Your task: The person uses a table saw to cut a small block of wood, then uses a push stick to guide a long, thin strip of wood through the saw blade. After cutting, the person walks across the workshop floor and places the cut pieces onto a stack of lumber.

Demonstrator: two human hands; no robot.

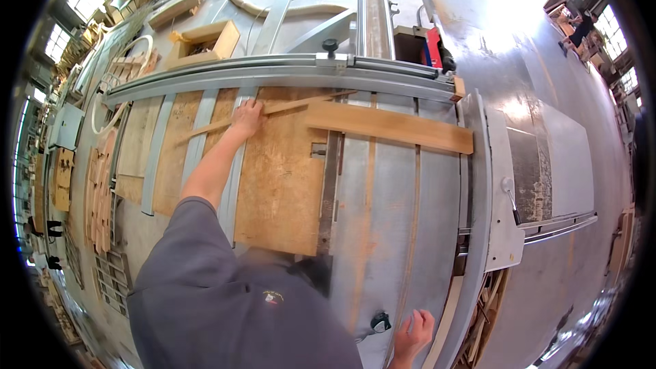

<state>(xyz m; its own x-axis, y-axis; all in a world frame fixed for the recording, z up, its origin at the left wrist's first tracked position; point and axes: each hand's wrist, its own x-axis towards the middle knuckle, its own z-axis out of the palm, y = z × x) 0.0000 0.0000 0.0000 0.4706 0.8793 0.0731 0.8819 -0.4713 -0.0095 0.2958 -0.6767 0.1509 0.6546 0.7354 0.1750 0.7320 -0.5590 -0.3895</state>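
Note:
My left hand point(247, 117) reaches across the sliding table of a panel saw and grips a thin wooden strip point(295, 104), its fingers closed over it. The strip lies at a slant across the plywood and metal bars. Right of it, a thicker wooden board point(393, 125) lies across the grey metal table, its right end near the rip fence point(476, 184). My right hand point(415, 335) hovers low on the right, beside the near end of the fence, with loosely bent fingers apart and nothing visible in it. A small black knob point(380, 322) is close to its left.
A metal crosscut fence point(273, 72) with a black knob point(331, 46) spans the far side. Behind it stands a wooden box point(203, 44). Offcuts fill a bin point(486, 314) right of the fence. Another person point(579, 33) is far off at the right.

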